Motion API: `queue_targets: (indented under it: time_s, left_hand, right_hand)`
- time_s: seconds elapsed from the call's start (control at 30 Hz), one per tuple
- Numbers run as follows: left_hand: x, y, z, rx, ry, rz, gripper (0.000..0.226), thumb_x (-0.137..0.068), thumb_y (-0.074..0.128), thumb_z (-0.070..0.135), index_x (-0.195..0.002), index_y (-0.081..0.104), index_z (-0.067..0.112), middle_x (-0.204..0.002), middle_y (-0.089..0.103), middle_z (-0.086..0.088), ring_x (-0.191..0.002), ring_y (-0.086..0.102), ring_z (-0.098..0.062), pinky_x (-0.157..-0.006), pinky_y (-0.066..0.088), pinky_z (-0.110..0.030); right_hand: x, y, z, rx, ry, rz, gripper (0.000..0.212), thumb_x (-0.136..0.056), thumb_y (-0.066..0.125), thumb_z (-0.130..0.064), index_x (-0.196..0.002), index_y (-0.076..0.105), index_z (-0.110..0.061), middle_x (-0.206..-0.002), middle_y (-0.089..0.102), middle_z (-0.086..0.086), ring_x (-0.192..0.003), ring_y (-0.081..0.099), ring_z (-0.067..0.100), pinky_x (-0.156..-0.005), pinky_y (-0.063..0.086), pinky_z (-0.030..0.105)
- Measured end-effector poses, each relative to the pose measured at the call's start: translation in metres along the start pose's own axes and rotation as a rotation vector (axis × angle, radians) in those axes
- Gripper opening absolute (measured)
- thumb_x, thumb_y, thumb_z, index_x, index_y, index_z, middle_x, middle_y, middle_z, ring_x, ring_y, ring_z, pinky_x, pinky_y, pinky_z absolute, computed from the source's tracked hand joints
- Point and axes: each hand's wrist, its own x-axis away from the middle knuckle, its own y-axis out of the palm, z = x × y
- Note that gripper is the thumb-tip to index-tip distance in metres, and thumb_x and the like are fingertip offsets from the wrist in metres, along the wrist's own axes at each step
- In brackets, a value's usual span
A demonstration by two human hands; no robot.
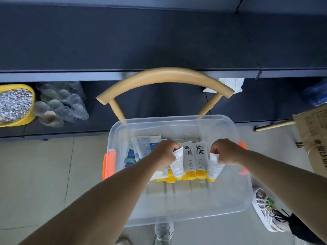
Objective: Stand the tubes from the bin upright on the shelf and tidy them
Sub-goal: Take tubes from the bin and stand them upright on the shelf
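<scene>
1. The clear plastic bin [235,200] sits on the seat of a wooden chair [164,76]. Judged reason: this raises the stock within easy reach of the dark shelf [159,41] directly behind the chair back.

2. The yellow-capped tubes [189,160] lie in a fanned row inside the bin, caps toward the person and crimped ends away. A second group of blue-labelled tubes [143,147] lies at the bin's far left. No tube from the bin is seen on the shelf.

3. The left hand [166,152] has its fingers curled around the left end of the row, gripping at least one white tube near its crimped end.

4. The right hand [224,152] has its fingers curled around the tube at the right end of the row, pinching its upper part.

5. Judged purpose of the two-sided hold: squeezing the row from both ends lets several tubes be lifted as one bundle. The middle tubes are clamped only by side pressure and could slip out.

6. The flat caps are wide enough for the tubes to stand on.

7. Lower shelf, left: clear cups [62,103] and a yellow container [26,119] of pale pellets. A cardboard box [315,138] stands right.
</scene>
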Motion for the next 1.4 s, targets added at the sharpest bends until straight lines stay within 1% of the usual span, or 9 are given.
queue_targets:
  time_s: [0.07, 0.2, 0.3, 0.43, 0.57, 0.7, 0.77, 0.97, 1.4]
  left_hand:
    - [0.02, -0.029, 0.011, -0.028, 0.027, 0.072, 0.023, -0.077, 0.055, -0.007, -0.087, 0.069, 0.008, -0.084, 0.066, -0.005, -0.076, 0.057, -0.021, -0.057, 0.041, -0.024]
    - [0.074, -0.105, 0.029, -0.071, 0.056, 0.158, 0.02, -0.075, 0.055, 0.0, -0.086, 0.07, 0.008, -0.079, 0.065, -0.007, -0.069, 0.054, -0.014, -0.05, 0.032, -0.019]
    - [0.129, -0.172, 0.041, -0.112, 0.087, 0.246, 0.017, -0.071, 0.056, 0.004, -0.081, 0.069, 0.009, -0.072, 0.059, 0.002, -0.069, 0.055, -0.011, -0.053, 0.034, -0.019]
    - [0.205, -0.271, 0.064, -0.213, 0.095, 0.372, 0.013, -0.068, 0.056, 0.004, -0.069, 0.065, 0.013, -0.059, 0.053, 0.004, -0.062, 0.049, -0.009, -0.053, 0.033, -0.022]
    - [0.26, -0.374, 0.098, -0.306, 0.131, 0.514, 0.017, -0.075, 0.061, 0.007, -0.088, 0.071, 0.003, -0.079, 0.063, -0.006, -0.078, 0.056, -0.015, -0.066, 0.04, -0.024]
    - [0.284, -0.46, 0.131, -0.195, 0.148, 0.722, 0.019, -0.078, 0.067, 0.003, -0.096, 0.071, 0.001, -0.088, 0.064, -0.008, -0.081, 0.058, -0.02, -0.071, 0.049, -0.029]
    - [0.281, -0.495, 0.141, -0.127, 0.157, 0.797, 0.019, -0.078, 0.068, 0.002, -0.096, 0.071, 0.004, -0.089, 0.064, -0.007, -0.08, 0.059, -0.021, -0.076, 0.052, -0.033]
    - [0.229, -0.572, 0.158, -0.077, 0.096, 0.988, 0.03, -0.08, 0.069, 0.003, -0.11, 0.067, 0.005, -0.116, 0.062, -0.009, -0.108, 0.058, -0.026, -0.082, 0.043, -0.024]
    - [0.131, -0.647, 0.143, -0.173, -0.025, 1.005, 0.027, -0.082, 0.064, 0.004, -0.109, 0.067, 0.009, -0.115, 0.063, -0.006, -0.093, 0.054, -0.018, -0.074, 0.039, -0.024]
  right_hand:
    - [0.029, -0.004, -0.001, -0.066, 0.019, 0.104, 0.031, -0.074, 0.048, 0.006, -0.08, 0.061, -0.023, -0.086, 0.061, -0.002, -0.083, 0.059, 0.017, -0.067, 0.046, 0.025]
    - [0.092, -0.038, -0.011, -0.132, 0.0, 0.252, 0.029, -0.08, 0.049, -0.002, -0.082, 0.055, -0.031, -0.092, 0.065, -0.007, -0.086, 0.059, 0.011, -0.073, 0.048, 0.022]
    - [0.145, -0.093, -0.03, -0.108, -0.053, 0.318, 0.029, -0.083, 0.053, -0.007, -0.077, 0.048, -0.035, -0.082, 0.054, -0.015, -0.081, 0.054, 0.004, -0.063, 0.039, 0.012]
    - [0.221, -0.181, -0.058, -0.124, -0.129, 0.493, 0.026, -0.079, 0.056, -0.011, -0.063, 0.047, -0.03, -0.069, 0.05, -0.009, -0.065, 0.049, 0.006, -0.054, 0.034, 0.017]
    - [0.294, -0.277, -0.081, -0.201, -0.265, 0.713, 0.014, -0.072, 0.068, -0.01, -0.073, 0.066, -0.024, -0.074, 0.066, -0.005, -0.075, 0.063, 0.017, -0.066, 0.048, 0.031]
    - [0.336, -0.359, -0.101, -0.403, -0.347, 0.883, 0.022, -0.076, 0.07, 0.006, -0.085, 0.069, -0.014, -0.08, 0.069, -0.005, -0.071, 0.062, 0.006, -0.057, 0.048, 0.011]
    - [0.338, -0.394, -0.11, -0.48, -0.365, 0.943, 0.025, -0.078, 0.069, 0.006, -0.09, 0.069, -0.016, -0.084, 0.069, -0.007, -0.077, 0.062, 0.006, -0.06, 0.044, 0.011]
    - [0.289, -0.49, -0.123, -0.527, -0.399, 1.02, 0.022, -0.08, 0.067, 0.005, -0.085, 0.068, -0.017, -0.089, 0.069, 0.003, -0.087, 0.063, 0.021, -0.082, 0.05, 0.039]
    - [0.155, -0.587, -0.129, -0.312, -0.329, 1.005, 0.026, -0.077, 0.063, 0.006, -0.1, 0.07, -0.005, -0.098, 0.066, 0.008, -0.081, 0.056, 0.019, -0.056, 0.04, 0.022]
